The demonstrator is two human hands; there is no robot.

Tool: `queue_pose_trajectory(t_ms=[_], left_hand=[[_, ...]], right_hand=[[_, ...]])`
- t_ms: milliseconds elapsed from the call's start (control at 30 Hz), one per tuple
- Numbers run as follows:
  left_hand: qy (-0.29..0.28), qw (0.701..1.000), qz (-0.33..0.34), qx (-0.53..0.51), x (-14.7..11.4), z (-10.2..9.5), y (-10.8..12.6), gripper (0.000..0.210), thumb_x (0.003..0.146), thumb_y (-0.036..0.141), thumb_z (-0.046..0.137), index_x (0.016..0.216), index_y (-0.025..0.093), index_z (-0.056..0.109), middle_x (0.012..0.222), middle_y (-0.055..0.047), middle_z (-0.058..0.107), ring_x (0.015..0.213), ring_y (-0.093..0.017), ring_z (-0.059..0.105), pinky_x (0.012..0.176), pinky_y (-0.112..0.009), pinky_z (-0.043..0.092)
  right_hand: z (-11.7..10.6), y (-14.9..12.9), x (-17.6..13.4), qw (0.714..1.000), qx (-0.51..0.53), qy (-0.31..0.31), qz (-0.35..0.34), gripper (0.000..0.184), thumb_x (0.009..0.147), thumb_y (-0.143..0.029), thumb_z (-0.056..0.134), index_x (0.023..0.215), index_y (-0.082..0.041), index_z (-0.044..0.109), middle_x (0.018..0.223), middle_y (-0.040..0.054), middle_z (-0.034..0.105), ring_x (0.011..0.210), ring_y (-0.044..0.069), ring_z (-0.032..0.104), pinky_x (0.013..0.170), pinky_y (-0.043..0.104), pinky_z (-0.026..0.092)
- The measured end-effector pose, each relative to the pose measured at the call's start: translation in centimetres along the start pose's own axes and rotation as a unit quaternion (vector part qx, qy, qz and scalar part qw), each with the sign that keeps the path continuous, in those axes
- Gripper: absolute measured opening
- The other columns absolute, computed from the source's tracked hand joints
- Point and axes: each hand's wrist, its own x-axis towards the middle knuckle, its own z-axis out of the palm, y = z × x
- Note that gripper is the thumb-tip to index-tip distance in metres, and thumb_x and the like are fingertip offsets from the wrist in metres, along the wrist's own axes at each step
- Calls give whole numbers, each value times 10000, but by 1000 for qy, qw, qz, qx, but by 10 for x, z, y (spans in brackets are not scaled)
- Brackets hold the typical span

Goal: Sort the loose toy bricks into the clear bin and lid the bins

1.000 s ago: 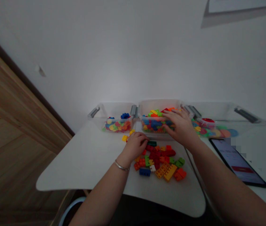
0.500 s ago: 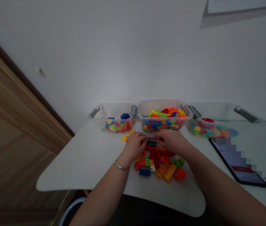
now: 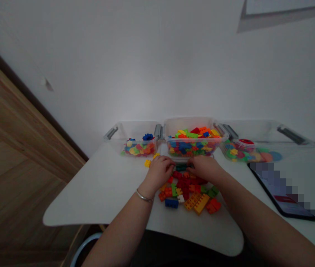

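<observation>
Over the far side of a loose pile of toy bricks (image 3: 184, 183), my two hands face each other. Between their fingertips is a dark green toy brick (image 3: 181, 167). My right hand (image 3: 204, 167) has its fingers closed at the brick's right end. My left hand (image 3: 160, 171), with a bangle (image 3: 144, 195) at the wrist, is curled close to the left end; its fingertips are partly hidden, and what they hold cannot be made out. Nearer to me lie a blue brick (image 3: 171, 203), a white piece (image 3: 181, 199) and yellow-orange bricks (image 3: 201, 204).
Along the wall stand a left clear bin (image 3: 118, 138), a middle clear bin (image 3: 192, 122) and a right clear bin (image 3: 263, 128), all holding coloured pieces. A tablet (image 3: 282, 196) lies at the right of the white table (image 3: 90, 196). Yellow pieces (image 3: 147, 163) sit beyond my left hand.
My right hand has shifted slightly right, and the dark green brick has moved a little right and away from me. My left hand has stayed nearly in place.
</observation>
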Motion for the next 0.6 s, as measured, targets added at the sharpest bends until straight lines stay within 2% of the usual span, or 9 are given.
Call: queue_pose_trajectory(t_ms=[200, 433, 600], left_hand=[[-1, 1000, 0, -5, 0, 0, 0, 184, 867, 182, 554, 919, 210, 729, 1004, -56, 698, 978, -213, 603, 907, -370, 475], [4, 1000, 4, -3, 0, 2, -3, 179, 869, 193, 561, 921, 209, 731, 1003, -55, 701, 971, -215, 604, 898, -371, 473], [18, 999, -4, -31, 1, -1, 0, 188, 854, 150, 560, 946, 199, 716, 1000, -56, 706, 971, -212, 616, 906, -369, 479]], right_hand=[[1, 5, 1, 1000, 7, 10, 5, 185, 809, -253, 594, 938, -243, 727, 957, 82, 741, 903, 243, 692, 695, 295, 487], [-3, 1, -3, 1000, 8, 18, 0, 199, 841, -245, 533, 921, -236, 716, 944, 78, 739, 862, 236, 691, 660, 287, 467], [-16, -5, -12, 997, 28, 65, -18, 173, 848, -253, 526, 875, -245, 696, 944, 40, 727, 812, 194, 662, 596, 252, 398]])
